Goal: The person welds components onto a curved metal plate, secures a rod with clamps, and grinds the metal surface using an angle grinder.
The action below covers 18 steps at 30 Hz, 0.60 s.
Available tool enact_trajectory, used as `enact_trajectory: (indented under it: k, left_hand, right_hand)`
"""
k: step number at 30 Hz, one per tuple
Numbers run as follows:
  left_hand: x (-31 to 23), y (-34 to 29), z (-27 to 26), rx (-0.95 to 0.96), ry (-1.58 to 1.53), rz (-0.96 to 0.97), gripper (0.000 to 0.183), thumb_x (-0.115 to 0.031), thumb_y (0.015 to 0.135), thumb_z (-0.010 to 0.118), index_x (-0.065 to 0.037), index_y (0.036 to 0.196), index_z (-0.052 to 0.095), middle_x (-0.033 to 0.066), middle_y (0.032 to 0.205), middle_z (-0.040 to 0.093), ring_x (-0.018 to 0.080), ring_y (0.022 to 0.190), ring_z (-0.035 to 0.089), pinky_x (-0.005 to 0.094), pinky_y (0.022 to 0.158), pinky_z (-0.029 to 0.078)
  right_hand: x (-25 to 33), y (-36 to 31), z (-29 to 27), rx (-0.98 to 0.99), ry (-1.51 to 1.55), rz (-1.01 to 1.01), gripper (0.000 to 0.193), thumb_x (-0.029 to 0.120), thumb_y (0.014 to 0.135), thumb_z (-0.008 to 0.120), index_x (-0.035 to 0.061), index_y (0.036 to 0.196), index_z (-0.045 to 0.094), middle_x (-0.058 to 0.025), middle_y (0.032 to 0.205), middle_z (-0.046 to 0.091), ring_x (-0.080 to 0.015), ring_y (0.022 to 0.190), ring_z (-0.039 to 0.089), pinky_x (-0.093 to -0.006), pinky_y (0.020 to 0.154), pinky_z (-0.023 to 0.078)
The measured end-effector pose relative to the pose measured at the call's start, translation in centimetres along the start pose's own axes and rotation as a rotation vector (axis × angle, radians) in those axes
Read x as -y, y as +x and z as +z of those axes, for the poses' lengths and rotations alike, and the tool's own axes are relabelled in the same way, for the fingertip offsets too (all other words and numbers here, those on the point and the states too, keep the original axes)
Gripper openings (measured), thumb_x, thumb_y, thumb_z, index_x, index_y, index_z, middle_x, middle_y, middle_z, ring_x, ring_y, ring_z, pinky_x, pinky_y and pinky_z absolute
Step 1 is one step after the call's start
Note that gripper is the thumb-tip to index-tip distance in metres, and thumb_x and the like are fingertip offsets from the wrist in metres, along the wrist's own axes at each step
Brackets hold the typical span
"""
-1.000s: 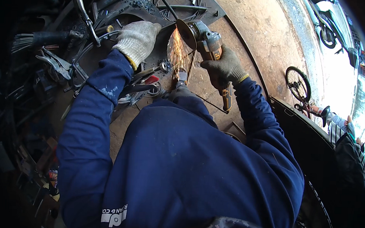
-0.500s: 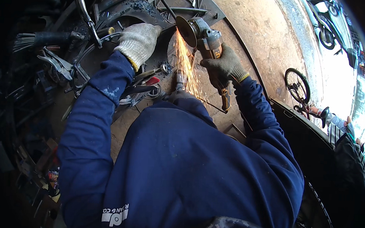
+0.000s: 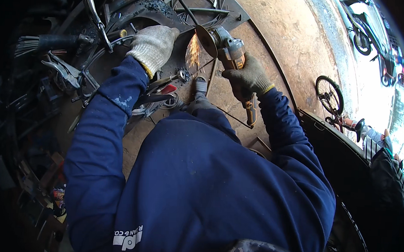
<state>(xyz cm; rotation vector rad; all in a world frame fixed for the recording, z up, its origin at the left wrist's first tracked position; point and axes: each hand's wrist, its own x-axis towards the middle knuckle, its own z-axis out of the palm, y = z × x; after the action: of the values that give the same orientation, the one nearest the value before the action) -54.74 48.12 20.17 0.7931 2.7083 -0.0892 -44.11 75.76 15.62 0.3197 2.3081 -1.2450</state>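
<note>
My right hand [image 3: 251, 74], in a grey knit glove, is wrapped round the body of an angle grinder [image 3: 233, 51]. The grinder's disc [image 3: 206, 41] faces left, close to a dark metal bar [image 3: 184, 7] that slants over the workbench. A short spray of orange sparks [image 3: 194, 51] falls below the disc. To the left, my gloved left hand [image 3: 153, 45] is closed at the bench edge, fingertips toward the disc. What it grips is hidden by the glove. Locking pliers [image 3: 64, 72] lie left of my left forearm.
The dark steel workbench [image 3: 236, 12] carries rods and metal scraps. Tools with a red handle [image 3: 169, 89] hang near my left forearm. My foot in a sandal [image 3: 200, 85] stands on the floor below the sparks. A bicycle [image 3: 329, 95] and a person's leg [image 3: 368, 133] are at right.
The long spark stream has shrunk to a short spray. The grinder has shifted slightly downward with my right hand, and its rear end has swung a little right. My left hand stays put.
</note>
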Motion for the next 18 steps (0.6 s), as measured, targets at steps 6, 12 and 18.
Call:
enact_trajectory:
  k: [6, 12, 18]
  left_hand:
    - [-0.1, -0.2, -0.3, 0.014, 0.017, 0.002, 0.025, -0.013, 0.093, 0.051, -0.011, 0.111, 0.068, 0.0177, 0.093, 0.071, 0.038, 0.092, 0.07, 0.0497, 0.077, 0.056]
    - [-0.3, -0.3, -0.4, 0.011, 0.022, -0.004, 0.026, -0.013, 0.094, 0.051, -0.01, 0.114, 0.068, 0.0171, 0.095, 0.071, 0.0373, 0.093, 0.07, 0.0495, 0.078, 0.056]
    - [-0.2, -0.3, -0.5, 0.001, 0.024, 0.009, 0.027, -0.013, 0.095, 0.05, -0.01, 0.114, 0.068, 0.0168, 0.095, 0.071, 0.0367, 0.092, 0.07, 0.0491, 0.078, 0.056]
  right_hand:
    - [-0.2, 0.6, -0.1, -0.019, 0.016, -0.024, 0.068, 0.039, 0.062, 0.088, 0.0007, 0.113, 0.065, -0.0158, 0.097, 0.072, -0.027, 0.088, 0.071, -0.038, 0.081, 0.056]
    - [0.1, 0.8, -0.4, -0.023, 0.015, -0.049, 0.067, 0.039, 0.063, 0.088, 0.0005, 0.113, 0.065, -0.0156, 0.097, 0.072, -0.0269, 0.087, 0.071, -0.0376, 0.08, 0.057]
    - [-0.6, 1.2, -0.1, -0.023, 0.032, -0.04, 0.064, 0.038, 0.065, 0.088, 0.0019, 0.113, 0.066, -0.015, 0.098, 0.073, -0.0266, 0.088, 0.071, -0.0371, 0.081, 0.057]
